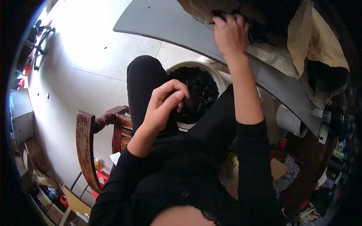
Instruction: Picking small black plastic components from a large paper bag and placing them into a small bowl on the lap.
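Note:
My left hand [163, 105] hovers over my lap at the near left rim of a pale round basin [220, 80]. Its fingers are curled and the thumb meets the index finger; whatever may be between them is hidden. The basin stands between my knees and holds a heap of shiny black small pieces [201, 88], too dark to name. My right hand [230, 34] reaches far forward over the grey tabletop [169, 26], to a brown paper-like sack [269, 54]. Its fingers bend down onto dark pieces at the sack, and the fingertips are partly hidden.
A worn wooden chair [86, 139] frames my left side. Beneath the table on the right stands a white bucket [289, 120], with a power strip [323, 133] close by. Boxes [22, 113] line the far left. A patterned cloth or bag [288, 171] lies at the lower right.

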